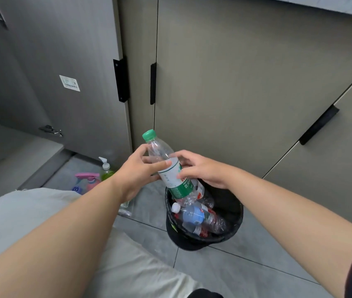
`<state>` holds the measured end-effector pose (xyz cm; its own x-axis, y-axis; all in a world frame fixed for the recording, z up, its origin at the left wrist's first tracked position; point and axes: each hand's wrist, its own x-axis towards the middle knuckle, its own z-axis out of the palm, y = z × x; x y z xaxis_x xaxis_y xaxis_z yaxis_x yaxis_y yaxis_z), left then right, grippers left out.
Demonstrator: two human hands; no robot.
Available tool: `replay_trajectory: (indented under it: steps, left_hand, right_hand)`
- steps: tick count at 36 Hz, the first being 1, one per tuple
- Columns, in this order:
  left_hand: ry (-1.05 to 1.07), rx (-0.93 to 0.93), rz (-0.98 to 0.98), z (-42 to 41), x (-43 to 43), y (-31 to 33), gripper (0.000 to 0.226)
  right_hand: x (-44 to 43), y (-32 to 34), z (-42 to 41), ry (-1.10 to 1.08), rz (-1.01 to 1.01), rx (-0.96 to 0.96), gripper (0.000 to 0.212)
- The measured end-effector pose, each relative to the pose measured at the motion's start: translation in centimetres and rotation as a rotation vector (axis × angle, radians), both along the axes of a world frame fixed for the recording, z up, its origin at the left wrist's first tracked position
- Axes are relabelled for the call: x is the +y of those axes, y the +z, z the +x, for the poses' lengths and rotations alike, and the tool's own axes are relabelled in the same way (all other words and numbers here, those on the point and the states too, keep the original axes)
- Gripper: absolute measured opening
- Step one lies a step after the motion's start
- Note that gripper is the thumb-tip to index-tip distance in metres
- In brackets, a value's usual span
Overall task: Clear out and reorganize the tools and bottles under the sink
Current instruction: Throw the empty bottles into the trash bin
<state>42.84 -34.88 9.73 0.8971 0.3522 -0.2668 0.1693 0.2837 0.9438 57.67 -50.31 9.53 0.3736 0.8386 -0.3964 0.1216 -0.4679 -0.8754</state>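
Above black bin: green-capped bottle gripped by both hands. left hand wraps upper body, right hand pinches label. Long axis tilted, cap up and away, base over bin rim. Drop looks near-vertical. Left of bin on tile floor: spray bottle, pump bottle. Behind bin: closed cabinet doors.

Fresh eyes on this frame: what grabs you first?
A green-capped bottle sits at centre, gripped by the left hand and right hand just above a black bin. The bin already holds other plastic bottles. On the floor at left stand a pink sprayer and a green pump bottle.
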Motion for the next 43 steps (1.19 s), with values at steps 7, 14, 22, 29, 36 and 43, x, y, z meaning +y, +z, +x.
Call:
replay_trajectory:
  steps: [7,14,22,29,36,43]
  left_hand:
    - [-0.059,0.02,0.064,0.1,-0.4,-0.4,0.034]
    - [0.071,0.181,0.149,0.2,0.5,-1.3,0.036]
    - [0.198,0.249,0.159,-0.4,1.5,-1.5,0.018]
    - [0.245,0.29,0.215,-1.8,2.4,-1.3,0.017]
    - [0.367,0.288,0.23,-2.6,5.0,-1.8,0.015]
    - [0.444,0.246,0.262,-4.3,11.7,0.4,0.014]
  right_hand:
    - [0.5,-0.7,-0.7,-0.014,0.004,-0.383,0.067]
    - [-3.2,-3.8,1.8,-0.074,-0.243,-0.523,0.06]
    - [-5.9,-10.0,2.6,-0.122,-0.459,-0.657,0.062]
    - [-4.9,-12.3,2.6,-0.153,-0.672,-0.64,0.054]
    - [1.3,-8.4,1.4,-0.311,-0.215,-0.835,0.04]
    - [10.8,-5.3,-2.6,-0.032,0.099,-0.763,0.035]
